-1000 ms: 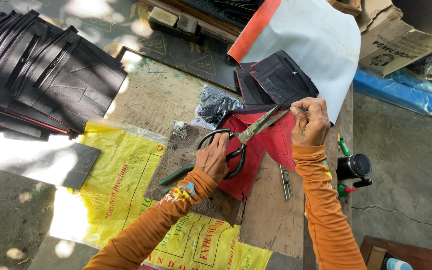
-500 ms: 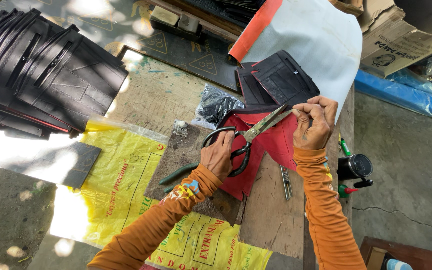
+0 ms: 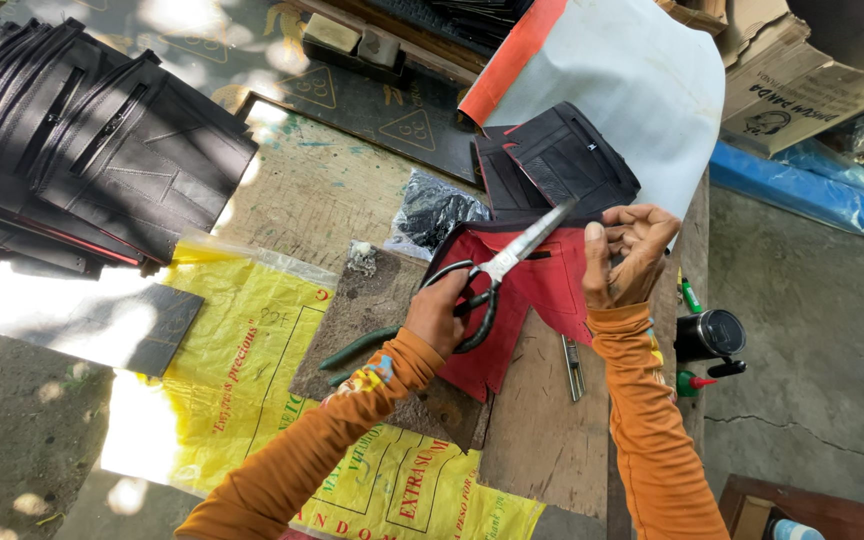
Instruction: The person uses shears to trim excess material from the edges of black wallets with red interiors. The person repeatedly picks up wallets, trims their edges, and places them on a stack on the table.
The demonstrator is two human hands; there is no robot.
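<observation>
My left hand [image 3: 439, 312] grips the black handles of large scissors [image 3: 500, 268], blades pointing up and right over a red piece of material with a black edge [image 3: 542, 292]. My right hand [image 3: 624, 252] pinches the upper edge of that red piece close to the blade tips. The red piece lies on a wooden board [image 3: 542, 430]. Both arms wear orange sleeves.
A stack of black stitched panels [image 3: 82, 150] lies at far left. Black pieces [image 3: 562, 160] rest on a white sheet with an orange edge [image 3: 642, 80]. A yellow printed bag [image 3: 242, 380], a black plastic bag [image 3: 432, 210], a black cylinder [image 3: 709, 335] and cardboard [image 3: 802, 90] surround the board.
The scissors have tilted and moved slightly up and right along the red piece; my right hand shifted its grip on the upper edge.
</observation>
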